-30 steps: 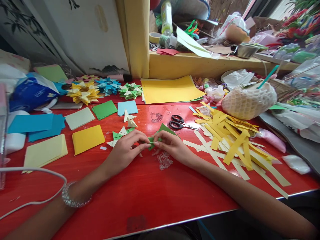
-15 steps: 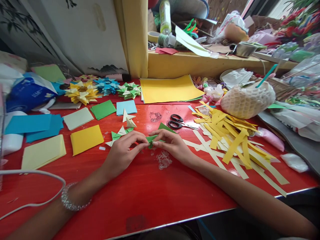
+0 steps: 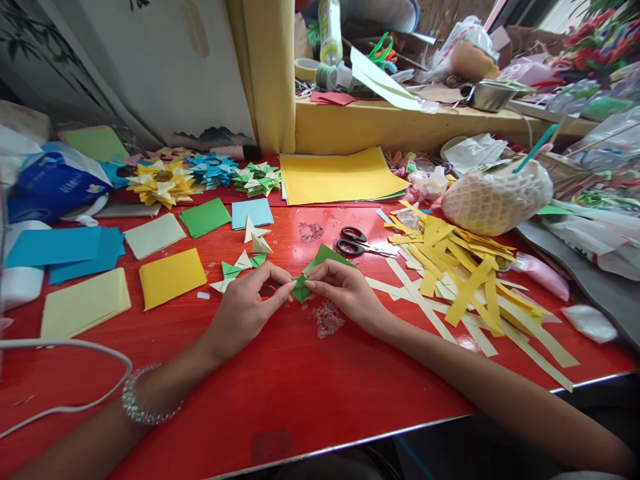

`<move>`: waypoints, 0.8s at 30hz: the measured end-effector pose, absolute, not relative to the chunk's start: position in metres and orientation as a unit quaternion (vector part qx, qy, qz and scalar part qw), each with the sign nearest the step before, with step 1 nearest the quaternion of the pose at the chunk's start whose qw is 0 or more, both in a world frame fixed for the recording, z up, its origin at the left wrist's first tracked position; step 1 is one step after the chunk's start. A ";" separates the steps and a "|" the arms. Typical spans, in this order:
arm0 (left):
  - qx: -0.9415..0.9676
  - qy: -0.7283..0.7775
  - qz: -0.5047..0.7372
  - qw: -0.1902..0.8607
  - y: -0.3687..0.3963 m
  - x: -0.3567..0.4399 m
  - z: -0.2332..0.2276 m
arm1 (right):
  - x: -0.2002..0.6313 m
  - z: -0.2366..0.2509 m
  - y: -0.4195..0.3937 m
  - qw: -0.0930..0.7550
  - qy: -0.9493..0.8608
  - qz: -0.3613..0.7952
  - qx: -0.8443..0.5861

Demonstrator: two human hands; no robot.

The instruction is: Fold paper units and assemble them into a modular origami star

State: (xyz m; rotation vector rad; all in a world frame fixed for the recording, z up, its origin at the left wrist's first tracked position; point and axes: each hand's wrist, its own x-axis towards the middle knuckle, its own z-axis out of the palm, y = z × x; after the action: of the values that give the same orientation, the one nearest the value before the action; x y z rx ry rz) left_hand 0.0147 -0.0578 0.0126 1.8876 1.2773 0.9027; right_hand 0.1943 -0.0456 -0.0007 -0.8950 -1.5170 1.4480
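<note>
Head view: I see the red table, with a yellow sheet stack at its back edge. Black scissors lie just beyond my hands. My left hand and right hand each pinch the folded green paper at table centre, fingertips closed on it.

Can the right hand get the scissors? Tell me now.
Probably yes: the scissors lie on bare table just beyond the right hand, nothing between, but its grip is on the green paper.
</note>
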 end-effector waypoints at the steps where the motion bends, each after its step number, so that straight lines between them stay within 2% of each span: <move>1: 0.721 0.492 0.348 0.343 -0.058 0.015 0.013 | 0.194 -0.001 -0.046 0.418 -0.603 0.577 -0.358; 10: 0.704 0.505 0.353 0.354 -0.056 0.017 0.009 | 0.193 -0.003 -0.048 0.407 -0.598 0.583 -0.369; 18: 0.740 0.484 0.323 0.339 -0.055 0.015 0.012 | 0.192 -0.009 -0.048 0.441 -0.593 0.562 -0.371; 22: 0.763 0.478 0.287 0.328 -0.052 0.013 0.016 | 0.192 -0.007 -0.046 0.461 -0.560 0.589 -0.355; 24: 0.739 0.496 0.300 0.344 -0.052 0.013 0.016 | 0.193 -0.005 -0.044 0.439 -0.561 0.602 -0.361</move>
State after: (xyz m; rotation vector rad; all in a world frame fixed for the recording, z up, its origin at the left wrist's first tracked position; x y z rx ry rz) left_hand 0.0134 -0.0520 0.0160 1.9187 1.2885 0.7780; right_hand 0.1931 -0.0444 -0.0046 -0.8966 -1.3954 1.4953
